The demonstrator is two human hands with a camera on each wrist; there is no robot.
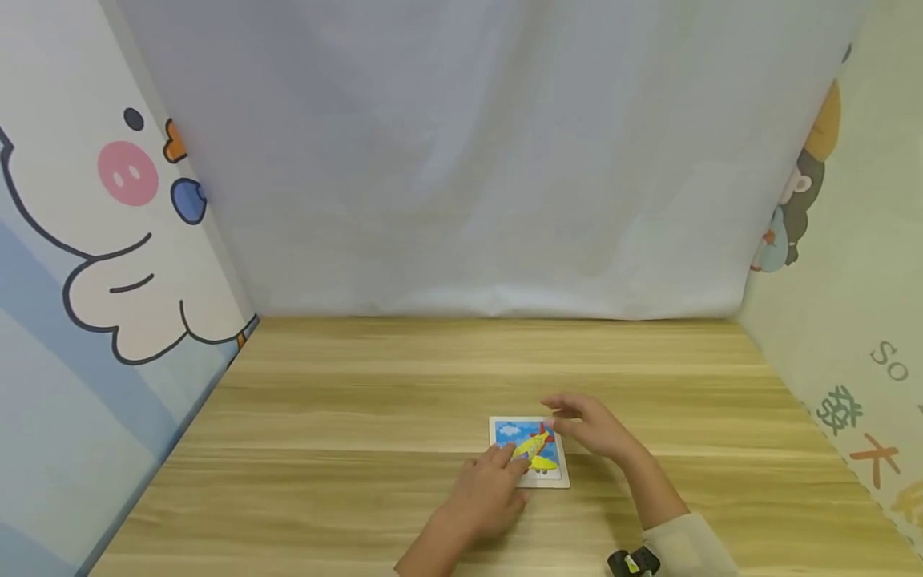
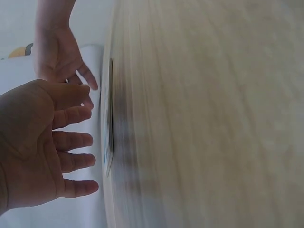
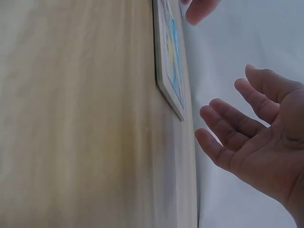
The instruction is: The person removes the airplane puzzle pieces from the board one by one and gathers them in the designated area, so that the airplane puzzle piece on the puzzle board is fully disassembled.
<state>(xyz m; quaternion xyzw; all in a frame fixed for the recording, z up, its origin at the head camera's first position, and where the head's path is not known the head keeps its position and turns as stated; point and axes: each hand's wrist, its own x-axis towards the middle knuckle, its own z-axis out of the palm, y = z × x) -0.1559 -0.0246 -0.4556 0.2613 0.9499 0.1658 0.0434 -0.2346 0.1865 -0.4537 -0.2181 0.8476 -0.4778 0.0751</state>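
A thin square picture board (image 1: 510, 430) lies flat on the table, with a yellow and red airplane on blue sky inside a pale border. My left hand (image 1: 489, 490) is over its lower left part, hiding that corner, with fingers spread and fairly straight. In the left wrist view, the left hand's fingers (image 2: 78, 161) are spread beside the board's edge (image 2: 110, 118) and grip nothing. My right hand (image 1: 593, 429) hovers near the board's upper right corner, fingers loosely bent. The right wrist view shows this hand (image 3: 259, 128) holding nothing, apart from the board (image 3: 171, 61).
The wood-grain table (image 1: 346, 417) stretches to a white sheet (image 1: 461, 176) hanging at the back. Cartoon-printed walls stand at the left (image 1: 130, 264) and right (image 1: 829, 320). A small black device (image 1: 633, 562) is by the right sleeve (image 1: 688, 545).
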